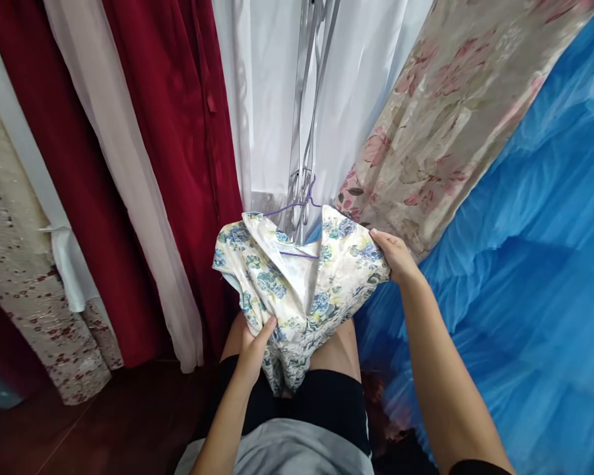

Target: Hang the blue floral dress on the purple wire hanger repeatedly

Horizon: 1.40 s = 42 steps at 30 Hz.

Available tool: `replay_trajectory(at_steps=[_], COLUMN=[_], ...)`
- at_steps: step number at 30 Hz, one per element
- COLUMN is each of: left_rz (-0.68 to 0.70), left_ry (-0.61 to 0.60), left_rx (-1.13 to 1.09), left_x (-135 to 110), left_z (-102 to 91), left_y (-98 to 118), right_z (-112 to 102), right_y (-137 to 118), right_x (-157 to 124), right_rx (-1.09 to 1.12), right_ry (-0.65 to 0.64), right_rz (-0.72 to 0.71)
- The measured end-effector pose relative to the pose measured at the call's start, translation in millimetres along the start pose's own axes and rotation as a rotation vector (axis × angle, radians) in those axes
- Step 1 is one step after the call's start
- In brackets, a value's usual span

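A white dress with blue and yellow flowers hangs on a thin purple wire hanger in front of my legs. Its V-neck gapes, showing the pale inside and the hanger's lower bar. My left hand grips the bodice low on the left side, thumb on top of the cloth. At the right shoulder, my right hand pinches the sleeve edge between thumb and fingers. The skirt drops between my thighs, its lower part out of sight.
Dark red gowns and a pale pink one hang at left, beside a sequinned gown. White cloth with grey straps hangs behind. To the right are a beige floral gown and blue tulle. The floor is dark red.
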<state>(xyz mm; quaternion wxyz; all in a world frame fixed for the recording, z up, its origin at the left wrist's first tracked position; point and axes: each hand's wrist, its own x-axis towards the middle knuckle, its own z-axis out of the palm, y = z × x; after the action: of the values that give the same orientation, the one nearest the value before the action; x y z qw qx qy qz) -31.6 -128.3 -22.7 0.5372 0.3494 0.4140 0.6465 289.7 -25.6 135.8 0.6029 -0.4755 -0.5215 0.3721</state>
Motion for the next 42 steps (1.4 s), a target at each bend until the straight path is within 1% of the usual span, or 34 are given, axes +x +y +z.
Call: replay_trajectory(at_steps=[1, 2, 3, 5, 6, 7, 8, 9, 10, 11, 12, 13, 15, 17, 18, 19, 20, 22, 23, 24, 25, 26, 27, 29, 30, 31, 34, 36, 37, 39, 41, 42], left_rz=[-0.003, 0.004, 0.015, 0.046, 0.068, 0.093, 0.120, 0.147, 0.172, 0.192, 0.207, 0.216, 0.214, 0.219, 0.251, 0.315, 0.411, 0.664, 0.791, 0.899, 0.976, 1.017, 1.021, 0.956, 0.912, 0.872, 0.788, 0.764, 0.759, 0.737, 0.688, 0.662], left_ry=[0.001, -0.002, -0.010, -0.027, -0.031, -0.029, -0.026, -0.021, -0.020, -0.024, -0.030, -0.038, -0.046, -0.046, -0.025, 0.020, 0.091, 0.260, 0.319, 0.333, 0.292, 0.206, 0.096, -0.100, -0.161, -0.194, -0.233, -0.260, -0.274, -0.307, -0.337, -0.343], left_rx=[0.011, 0.029, 0.051, 0.103, 0.127, 0.145, 0.160, 0.171, 0.182, 0.191, 0.200, 0.209, 0.220, 0.225, 0.230, 0.243, 0.270, 0.382, 0.459, 0.542, 0.621, 0.685, 0.725, 0.739, 0.731, 0.723, 0.723, 0.740, 0.757, 0.812, 0.870, 0.891], left_x=[-1, -1, 0, 2, 3, 3, 3, 2, 1, 0, -1, -2, -1, 1, 2, 3, 4, 4, 3, 1, -1, -4, -6, -9, -10, -9, -3, 1, 4, 7, 10, 11], left_z=[0.0, -0.8, -2.3, -6.2, -8.0, -9.2, -9.8, -9.7, -9.0, -7.9, -6.6, -5.2, -2.3, 0.7, 2.2, 3.8, 5.3, 8.4, 10.2, 12.3, 14.9, 18.1, 21.6, 29.3, 32.9, 36.0, 41.7, 42.8, 42.8, 42.1, 40.8, 39.9], left_y=[-3, -5, -7, -9, -10, -10, -10, -10, -11, -11, -12, -13, -17, -23, -27, -31, -36, -43, -47, -50, -53, -57, -60, -69, -73, -77, -80, -76, -73, -67, -62, -61], right_z=[1, 4, 9, 27, 39, 53, 68, 84, 99, 112, 123, 131, 139, 135, 131, 126, 121, 113, 111, 109, 108, 108, 108, 109, 108, 108, 104, 103, 104, 108, 116, 120], right_y=[5, 11, 17, 34, 44, 56, 67, 79, 91, 101, 110, 116, 120, 118, 116, 114, 113, 113, 114, 115, 116, 117, 117, 116, 116, 115, 110, 104, 98, 82, 56, 40], right_x=[-3, -8, -15, -40, -56, -74, -92, -110, -126, -139, -149, -155, -159, -159, -159, -160, -161, -166, -169, -172, -175, -177, -179, -183, -184, -186, -182, -168, -157, -125, -85, -64], right_rx=[-0.055, -0.128, -0.216, -0.361, -0.390, -0.373, -0.302, -0.225, -0.167, -0.114, -0.064, -0.015, 0.067, 0.121, 0.140, 0.159, 0.175, 0.192, 0.191, 0.187, 0.183, 0.182, 0.183, 0.178, 0.169, 0.156, 0.113, 0.123, 0.151, 0.250, 0.361, 0.400], right_ry=[0.055, 0.148, 0.273, 0.527, 0.603, 0.611, 0.534, 0.346, 0.107, -0.081, -0.189, -0.253, -0.286, -0.284, -0.275, -0.255, -0.229, -0.184, -0.171, -0.165, -0.166, -0.174, -0.185, -0.211, -0.223, -0.233, -0.259, -0.255, -0.241, -0.199, -0.174, -0.165], right_rz=[-0.049, -0.125, -0.220, -0.391, -0.435, -0.436, -0.385, -0.288, -0.176, -0.081, -0.026, 0.011, 0.032, 0.031, 0.034, 0.040, 0.049, 0.077, 0.090, 0.100, 0.110, 0.120, 0.129, 0.140, 0.139, 0.135, 0.123, 0.137, 0.144, 0.154, 0.168, 0.197])
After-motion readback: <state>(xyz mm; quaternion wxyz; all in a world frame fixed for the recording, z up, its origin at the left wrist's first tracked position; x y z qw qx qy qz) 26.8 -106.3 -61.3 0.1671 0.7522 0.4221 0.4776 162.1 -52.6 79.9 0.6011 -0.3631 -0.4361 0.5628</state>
